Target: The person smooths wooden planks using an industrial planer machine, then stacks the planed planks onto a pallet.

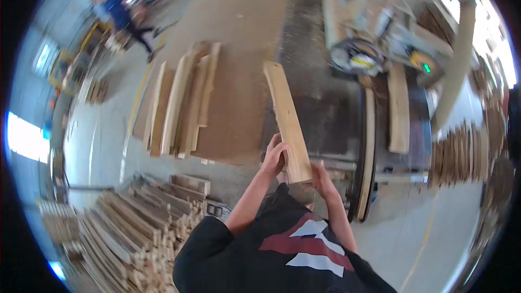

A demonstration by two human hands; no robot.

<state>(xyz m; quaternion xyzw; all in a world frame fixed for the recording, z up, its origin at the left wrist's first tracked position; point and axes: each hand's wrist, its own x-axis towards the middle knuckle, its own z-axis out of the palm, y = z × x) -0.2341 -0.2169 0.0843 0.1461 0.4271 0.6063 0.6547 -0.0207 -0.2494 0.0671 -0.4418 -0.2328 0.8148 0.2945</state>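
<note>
A pale wooden board (290,119) with a wavy left edge slants away from my body, its near end close to my chest. My left hand (275,154) is closed around the board's left side, near the close end. At the right side of that same end, my right hand (322,178) grips the board; some of its fingers are hidden beneath. The board's far end reaches over the join between a brown sheet surface (244,27) and a dark saw table (331,116).
Several boards (182,100) lie on the brown surface at left. A circular saw (358,57) with a hose (461,65) stands at the far right, near another board (398,108). Stacked timber (135,228) fills the lower left. A person (122,16) walks in the background.
</note>
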